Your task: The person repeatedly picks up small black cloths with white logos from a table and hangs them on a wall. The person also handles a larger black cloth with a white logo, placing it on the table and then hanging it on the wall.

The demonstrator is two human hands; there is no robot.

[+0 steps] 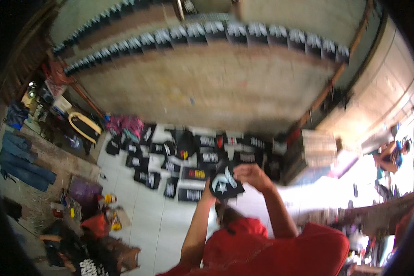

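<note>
A black fabric piece with a white star print is held up in front of my red shirt. My left hand holds its left edge from below. At its upper right edge is my right hand, with bent fingers at the fabric; blur hides how firmly they grip. Beyond the hands, many black printed pieces lie in rows on the white tiled floor. Long rows of similar black and white printed pieces hang along the wall above.
A stack of flat boards stands at the right. Pink patterned cloth lies at the wall's foot. Blue jeans are at the left, near a purple container. Another person is far right, in the bright opening.
</note>
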